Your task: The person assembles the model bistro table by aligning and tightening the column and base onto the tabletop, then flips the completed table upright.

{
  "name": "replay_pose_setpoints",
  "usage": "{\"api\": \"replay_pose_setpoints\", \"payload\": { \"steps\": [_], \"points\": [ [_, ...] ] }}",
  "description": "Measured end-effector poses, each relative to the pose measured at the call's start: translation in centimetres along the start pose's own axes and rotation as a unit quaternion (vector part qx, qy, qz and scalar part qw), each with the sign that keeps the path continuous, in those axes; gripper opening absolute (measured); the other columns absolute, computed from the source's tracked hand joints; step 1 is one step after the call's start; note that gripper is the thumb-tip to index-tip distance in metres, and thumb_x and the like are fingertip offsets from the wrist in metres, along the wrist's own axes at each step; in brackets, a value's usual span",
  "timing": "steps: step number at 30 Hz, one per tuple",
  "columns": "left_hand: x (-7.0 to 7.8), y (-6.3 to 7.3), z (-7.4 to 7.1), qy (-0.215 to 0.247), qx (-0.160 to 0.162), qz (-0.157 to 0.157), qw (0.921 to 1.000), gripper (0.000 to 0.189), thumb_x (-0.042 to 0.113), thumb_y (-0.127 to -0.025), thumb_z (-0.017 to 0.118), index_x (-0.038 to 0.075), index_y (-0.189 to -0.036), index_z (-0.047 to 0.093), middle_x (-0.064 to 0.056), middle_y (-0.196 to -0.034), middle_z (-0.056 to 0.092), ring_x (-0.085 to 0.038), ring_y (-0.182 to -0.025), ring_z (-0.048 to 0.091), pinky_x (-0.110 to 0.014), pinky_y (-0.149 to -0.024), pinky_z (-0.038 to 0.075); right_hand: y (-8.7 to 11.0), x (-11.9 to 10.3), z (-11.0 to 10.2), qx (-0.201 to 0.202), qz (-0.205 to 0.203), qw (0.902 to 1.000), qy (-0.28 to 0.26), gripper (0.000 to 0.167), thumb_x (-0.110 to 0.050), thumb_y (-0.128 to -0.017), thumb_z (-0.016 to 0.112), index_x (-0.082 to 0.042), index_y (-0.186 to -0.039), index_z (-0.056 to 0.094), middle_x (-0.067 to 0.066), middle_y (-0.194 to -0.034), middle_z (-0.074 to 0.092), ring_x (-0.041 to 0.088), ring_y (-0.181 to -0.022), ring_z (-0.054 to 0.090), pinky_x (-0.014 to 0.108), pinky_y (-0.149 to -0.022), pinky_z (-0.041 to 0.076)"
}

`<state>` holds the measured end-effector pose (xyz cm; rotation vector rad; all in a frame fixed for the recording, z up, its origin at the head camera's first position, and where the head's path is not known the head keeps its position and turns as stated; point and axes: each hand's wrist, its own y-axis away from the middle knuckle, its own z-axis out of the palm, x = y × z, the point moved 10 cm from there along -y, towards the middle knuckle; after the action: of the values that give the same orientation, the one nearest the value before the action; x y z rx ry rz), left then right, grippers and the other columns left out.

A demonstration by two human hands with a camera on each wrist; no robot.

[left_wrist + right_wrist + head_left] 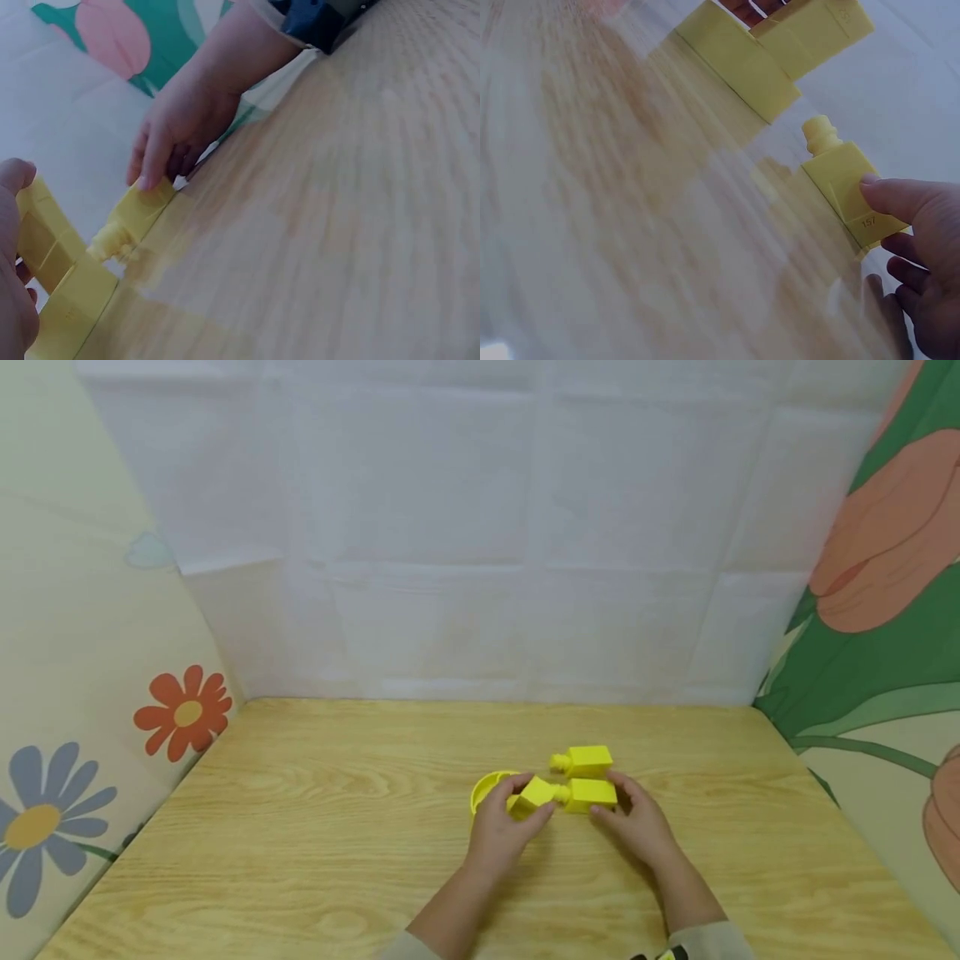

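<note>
My left hand [501, 827] grips a yellow block [534, 799], which is tilted over the table. Beside it, partly hidden by that hand, lies a round yellow piece with a raised rim [480, 787]. My right hand [641, 822] pinches the far end of a yellow block with a ridged knob [592, 795], thumb on its near side. The number 157 shows on this block [840, 184] in the right wrist view. Its knob points left, right at the block in my left hand. A second knobbed yellow block [588, 761] lies just behind, untouched.
The wood-grain table [315, 835] extends around the pieces. A creased white sheet [480, 535] hangs along its back edge. Flower-patterned coverings stand at both sides, with a red flower [183, 713] at left and a large pink flower [885, 539] at right.
</note>
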<state>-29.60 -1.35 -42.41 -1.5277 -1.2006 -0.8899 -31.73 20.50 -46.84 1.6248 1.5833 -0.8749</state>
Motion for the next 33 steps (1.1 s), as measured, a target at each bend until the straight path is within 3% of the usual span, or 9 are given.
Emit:
{"api": "replay_pose_setpoints", "payload": {
  "steps": [5, 8, 13, 15, 20, 23, 26, 29, 33],
  "points": [
    [-0.7, 0.2, -0.8, 0.017, -0.059, 0.000, 0.9981, 0.042, 0.025, -0.090, 0.071, 0.011, -0.129, 0.062, -0.010, -0.131, 0.062, -0.032, -0.125, 0.050, -0.055, -0.108, 0.038, 0.2, -0.3, 0.0, -0.002, -0.001, 1.0000, 0.005, 0.067, -0.025, -0.090, 0.070, -0.005, -0.147, 0.040, 0.023, -0.154, 0.036, 0.041, -0.143, 0.031, 0.051, -0.117, 0.030],
    [-1.0, 0.3, -1.7, 0.022, -0.074, 0.007, 0.9970, 0.040, 0.023, -0.092, 0.067, 0.012, -0.130, 0.062, -0.010, -0.136, 0.059, -0.033, -0.130, 0.047, -0.056, -0.110, 0.035, 0.3, -0.3, 0.0, -0.003, 0.002, 1.0000, 0.008, 0.067, -0.025, -0.090, 0.070, -0.005, -0.147, 0.040, 0.023, -0.154, 0.036, 0.041, -0.143, 0.032, 0.053, -0.117, 0.029],
    [-0.8, 0.2, -3.4, 0.010, -0.055, 0.045, 0.9974, 0.040, 0.014, -0.092, 0.066, 0.008, -0.131, 0.062, -0.009, -0.132, 0.060, -0.022, -0.118, 0.052, -0.042, -0.105, 0.041, 0.2, -0.1, 0.0, -0.004, 0.006, 0.9999, 0.014, 0.068, -0.027, -0.090, 0.070, -0.007, -0.147, 0.040, 0.022, -0.154, 0.037, 0.041, -0.144, 0.031, 0.055, -0.117, 0.028],
    [-1.0, 0.2, -3.9, 0.013, -0.048, 0.042, 0.9979, 0.041, 0.013, -0.092, 0.066, 0.006, -0.131, 0.061, -0.010, -0.125, 0.062, -0.018, -0.111, 0.053, -0.039, -0.101, 0.043, 0.2, -0.1, 0.0, -0.005, 0.005, 0.9999, 0.015, 0.068, -0.027, -0.090, 0.070, -0.007, -0.147, 0.041, 0.021, -0.154, 0.037, 0.041, -0.144, 0.031, 0.055, -0.117, 0.027],
    [-1.6, -0.2, -4.7, 0.078, -0.042, 0.029, 0.9956, 0.037, 0.005, -0.093, 0.060, -0.004, -0.129, 0.057, -0.021, -0.118, 0.062, -0.010, -0.107, 0.053, -0.028, -0.100, 0.043, 0.3, -0.1, 0.2, -0.009, 0.006, 0.9998, 0.016, 0.067, -0.028, -0.090, 0.070, -0.007, -0.147, 0.041, 0.021, -0.155, 0.036, 0.041, -0.144, 0.030, 0.055, -0.117, 0.027],
    [-1.6, -0.3, -4.8, 0.119, -0.045, 0.039, 0.9911, 0.033, 0.001, -0.095, 0.054, -0.008, -0.127, 0.055, -0.027, -0.125, 0.059, -0.001, -0.109, 0.055, -0.016, -0.097, 0.043, 0.3, -0.2, 0.2, -0.011, 0.007, 0.9998, 0.017, 0.068, -0.029, -0.090, 0.070, -0.007, -0.147, 0.040, 0.021, -0.155, 0.035, 0.041, -0.144, 0.029, 0.056, -0.117, 0.027],
    [-1.5, -0.3, -4.9, 0.131, -0.040, 0.048, 0.9894, 0.031, 0.002, -0.097, 0.050, -0.009, -0.125, 0.055, -0.029, -0.128, 0.057, 0.005, -0.109, 0.054, -0.012, -0.095, 0.043, 0.4, -0.2, 0.2, -0.011, 0.008, 0.9997, 0.018, 0.068, -0.029, -0.090, 0.070, -0.007, -0.147, 0.040, 0.021, -0.155, 0.035, 0.042, -0.144, 0.029, 0.056, -0.117, 0.027],
    [-1.6, -0.3, -4.8, 0.109, -0.025, 0.041, 0.9929, 0.031, 0.005, -0.096, 0.056, -0.007, -0.125, 0.057, -0.027, -0.127, 0.059, -0.002, -0.111, 0.055, -0.017, -0.096, 0.045, 0.4, -0.2, 0.2, -0.011, 0.010, 0.9997, 0.019, 0.068, -0.029, -0.090, 0.070, -0.007, -0.147, 0.040, 0.021, -0.155, 0.035, 0.042, -0.144, 0.029, 0.056, -0.117, 0.027],
    [-2.2, -0.3, -4.5, 0.067, -0.006, 0.001, 0.9977, 0.042, 0.014, -0.088, 0.072, 0.002, -0.126, 0.059, -0.016, -0.129, 0.060, -0.017, -0.114, 0.055, -0.031, -0.100, 0.046, 0.3, -0.2, 0.2, -0.011, 0.010, 0.9997, 0.021, 0.069, -0.028, -0.090, 0.070, -0.007, -0.148, 0.039, 0.022, -0.155, 0.035, 0.042, -0.144, 0.029, 0.056, -0.117, 0.027]
  ]
}}
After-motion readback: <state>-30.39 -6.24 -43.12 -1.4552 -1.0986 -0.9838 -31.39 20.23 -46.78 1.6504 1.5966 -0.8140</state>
